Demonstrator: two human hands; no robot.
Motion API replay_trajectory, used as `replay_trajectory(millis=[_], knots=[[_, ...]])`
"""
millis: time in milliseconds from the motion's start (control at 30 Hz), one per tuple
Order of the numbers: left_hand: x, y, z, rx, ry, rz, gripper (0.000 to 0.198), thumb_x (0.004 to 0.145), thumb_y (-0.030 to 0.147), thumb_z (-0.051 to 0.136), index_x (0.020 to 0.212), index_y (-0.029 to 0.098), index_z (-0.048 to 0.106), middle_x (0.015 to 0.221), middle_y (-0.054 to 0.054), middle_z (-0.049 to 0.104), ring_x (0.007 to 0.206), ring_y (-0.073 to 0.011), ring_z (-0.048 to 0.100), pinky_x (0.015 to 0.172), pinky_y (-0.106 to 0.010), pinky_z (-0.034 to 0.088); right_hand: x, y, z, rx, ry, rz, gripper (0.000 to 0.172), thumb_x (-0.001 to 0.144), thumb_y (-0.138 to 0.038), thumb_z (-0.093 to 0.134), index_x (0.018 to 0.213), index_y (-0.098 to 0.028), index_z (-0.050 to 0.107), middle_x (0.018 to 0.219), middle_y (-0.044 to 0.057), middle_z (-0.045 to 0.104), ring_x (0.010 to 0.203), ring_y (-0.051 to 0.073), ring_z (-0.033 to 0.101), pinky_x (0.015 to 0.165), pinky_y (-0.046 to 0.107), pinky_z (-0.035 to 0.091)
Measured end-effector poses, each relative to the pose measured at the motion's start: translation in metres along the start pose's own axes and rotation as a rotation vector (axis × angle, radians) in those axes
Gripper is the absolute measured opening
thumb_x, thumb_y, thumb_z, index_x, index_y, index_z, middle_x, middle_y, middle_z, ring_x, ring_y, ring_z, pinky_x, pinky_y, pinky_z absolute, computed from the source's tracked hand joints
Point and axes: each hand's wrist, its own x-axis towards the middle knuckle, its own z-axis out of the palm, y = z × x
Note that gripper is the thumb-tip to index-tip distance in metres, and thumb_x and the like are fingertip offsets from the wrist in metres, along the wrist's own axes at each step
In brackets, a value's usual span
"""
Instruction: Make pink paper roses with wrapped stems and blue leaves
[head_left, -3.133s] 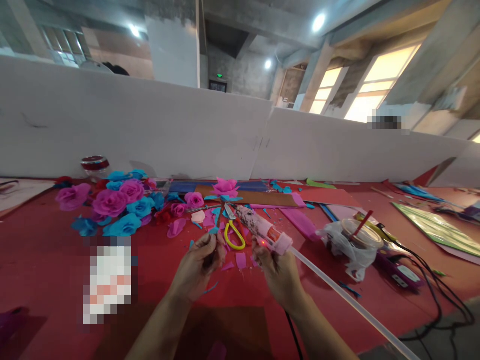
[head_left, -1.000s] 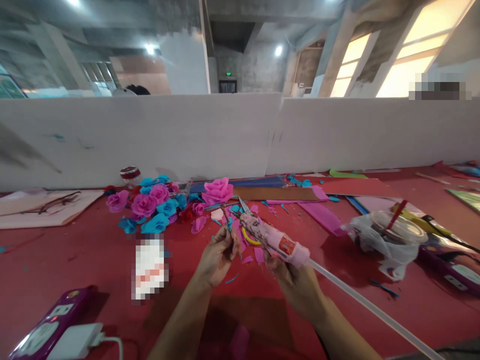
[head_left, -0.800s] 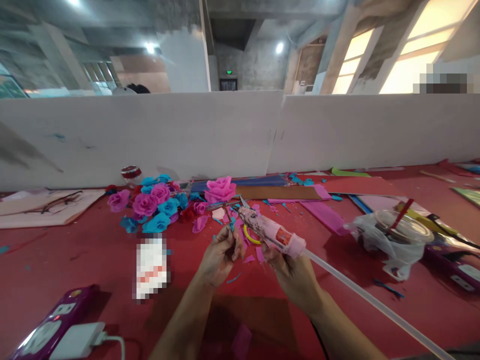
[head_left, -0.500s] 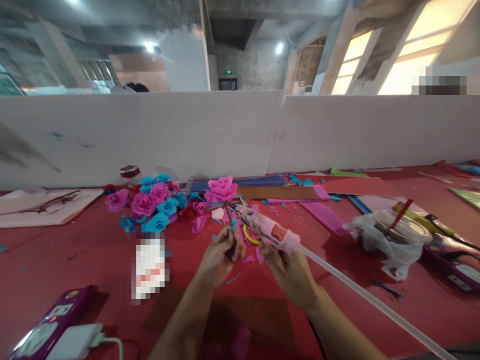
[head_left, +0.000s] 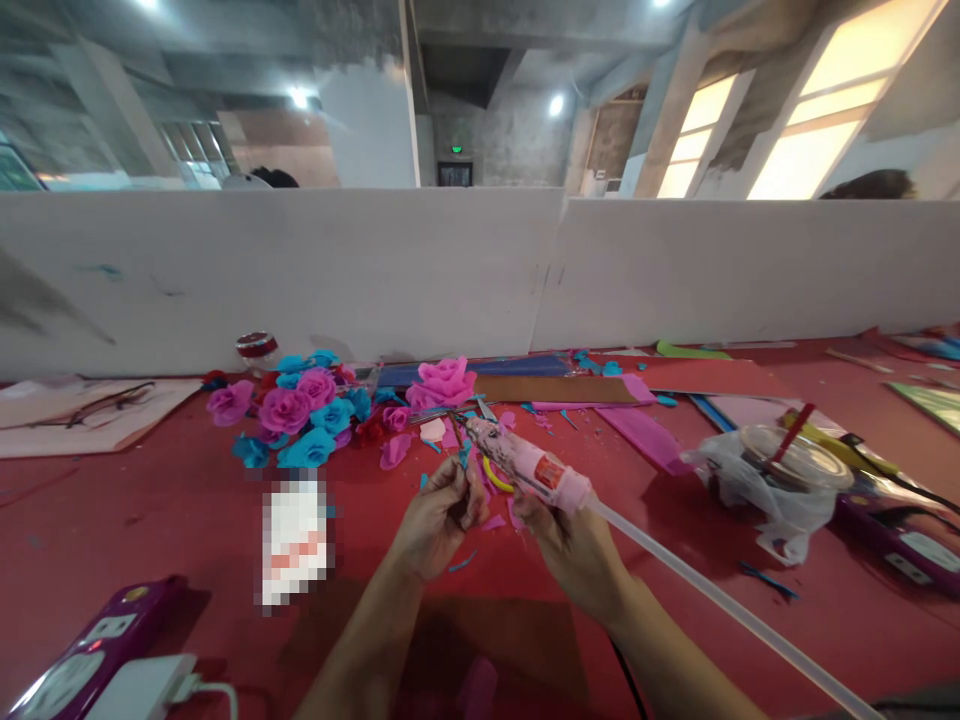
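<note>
My right hand (head_left: 566, 535) is wrapped round a pink hot glue gun (head_left: 525, 465) with a long clear glue stick (head_left: 720, 592) running out of its back. Its dark, stained nozzle points up and left, close to my left hand (head_left: 444, 515). The left fingers pinch a thin stem with a bit of blue paper (head_left: 463, 455) on it. Whether the nozzle touches the stem I cannot tell. Just behind lie a large pink paper rose (head_left: 442, 383) and part of a pair of scissors with a yellow handle (head_left: 496, 477).
Blue and pink paper flowers (head_left: 304, 410) are heaped at the left. Crepe paper strips (head_left: 555, 388) and scraps lie along the white partition (head_left: 300, 270). A lidded cup with a red straw (head_left: 793, 435) stands right in a plastic bag. Purple power strips (head_left: 97, 640) lie on both sides.
The view has shifted slightly. The glue gun's nozzle stays beside the stem, and both hands keep their grip with hardly any movement.
</note>
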Motion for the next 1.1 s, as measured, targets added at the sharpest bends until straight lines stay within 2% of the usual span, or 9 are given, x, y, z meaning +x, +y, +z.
replay_trajectory(millis=[267,433,600,833,933,1100], knots=[[0.001,-0.002,-0.004,-0.027,-0.049,-0.002,0.011,0.081,0.022,0.059,0.074,0.017,0.051,0.054,0.004,0.050,0.043,-0.0055,0.038,0.050,-0.020,0.033,0.004,0.010,-0.003,-0.035,0.037,-0.014,0.033,0.087,-0.036,0.052,0.114,-0.020,0.062,0.088,0.007,0.070,0.084,0.021,0.065,0.080,0.030,0.051],[0.001,-0.003,-0.004,-0.025,-0.047,-0.006,0.010,0.082,0.020,0.058,0.074,0.017,0.052,0.054,0.003,0.050,0.044,-0.0058,0.039,0.050,-0.019,0.033,-0.002,0.008,-0.007,-0.065,0.067,-0.002,0.032,0.087,-0.038,0.051,0.109,-0.019,0.064,0.082,0.006,0.069,0.074,0.019,0.063,0.069,0.027,0.051],[0.000,0.000,0.000,-0.028,-0.028,-0.017,0.013,0.081,0.022,0.059,0.072,0.017,0.051,0.051,0.004,0.049,0.042,-0.0057,0.038,0.048,-0.019,0.031,-0.006,0.007,-0.006,-0.034,0.051,-0.013,0.029,0.087,-0.037,0.051,0.107,-0.020,0.064,0.081,0.006,0.068,0.076,0.019,0.063,0.074,0.028,0.050],[0.001,-0.001,-0.002,-0.029,-0.033,-0.016,0.013,0.077,0.022,0.064,0.073,0.016,0.053,0.053,0.003,0.051,0.042,-0.0056,0.039,0.049,-0.020,0.033,-0.002,0.007,-0.005,-0.065,0.043,0.021,0.027,0.086,-0.034,0.052,0.105,-0.019,0.064,0.063,0.002,0.061,0.078,0.020,0.061,0.076,0.029,0.049],[0.001,-0.001,-0.002,-0.030,-0.020,-0.025,0.014,0.076,0.023,0.065,0.072,0.017,0.052,0.053,0.004,0.051,0.043,-0.0057,0.040,0.049,-0.020,0.034,-0.001,0.008,-0.004,-0.039,0.047,0.026,0.026,0.085,-0.033,0.054,0.105,-0.019,0.064,0.067,0.002,0.062,0.080,0.020,0.061,0.078,0.029,0.049],[0.000,-0.001,-0.001,-0.021,-0.002,-0.024,0.015,0.076,0.022,0.065,0.072,0.017,0.052,0.053,0.004,0.051,0.041,-0.0052,0.039,0.047,-0.019,0.032,0.000,0.007,-0.003,-0.074,0.055,0.021,0.027,0.085,-0.033,0.054,0.106,-0.019,0.063,0.077,0.004,0.065,0.072,0.018,0.060,0.070,0.027,0.049]])
